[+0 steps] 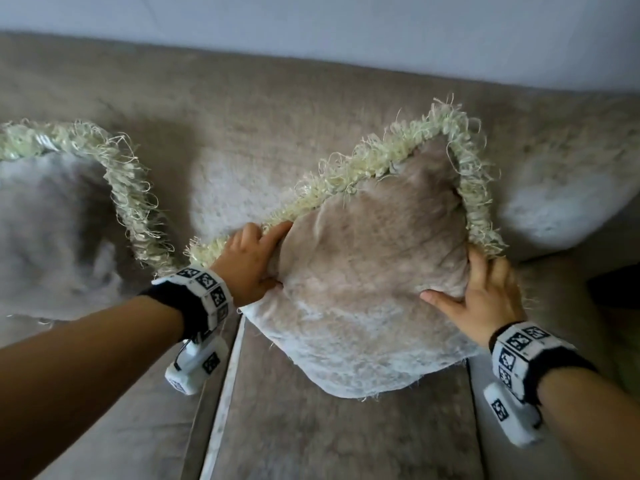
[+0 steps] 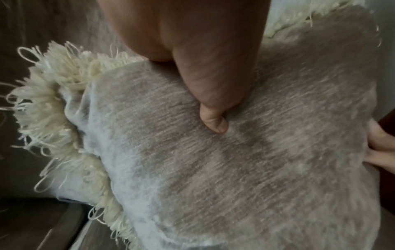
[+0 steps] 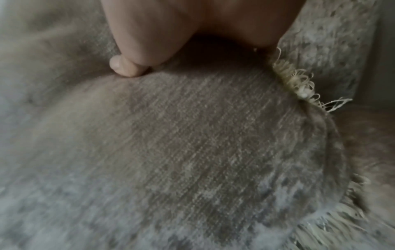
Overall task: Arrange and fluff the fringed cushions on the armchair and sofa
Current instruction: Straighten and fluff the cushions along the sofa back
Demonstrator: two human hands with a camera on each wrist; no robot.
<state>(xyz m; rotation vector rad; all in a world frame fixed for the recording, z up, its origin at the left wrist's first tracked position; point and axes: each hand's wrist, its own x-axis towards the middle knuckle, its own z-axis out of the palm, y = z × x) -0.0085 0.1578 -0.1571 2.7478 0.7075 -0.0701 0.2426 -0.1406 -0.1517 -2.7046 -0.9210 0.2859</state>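
The fringed cushion [image 1: 374,271] leans against the sofa [image 1: 242,109] backrest, its lower edge on the seat. The left hand [image 1: 251,268] grips its left edge, thumb dug into the fabric, while the right hand [image 1: 485,303] clasps its right edge. A second fringed cushion [image 1: 52,209] rests well apart on the left.

Two bare forearms, each with a tracking band and a small camera at the wrist.

The left hand [image 1: 249,268] and right hand [image 1: 485,299] are bare, with no rings or gloves, and the arms have no sleeves. Each wrist wears a black fabric strap. On it sits a white band [image 1: 204,289] of flat, angled panels, each printed with a square black-and-white marker; the right band [image 1: 519,351] matches. Below each wrist hangs a white, boxy camera [image 1: 194,368] bearing one such marker, the right camera [image 1: 512,417] likewise. A thin dark cable loops beside the left one.
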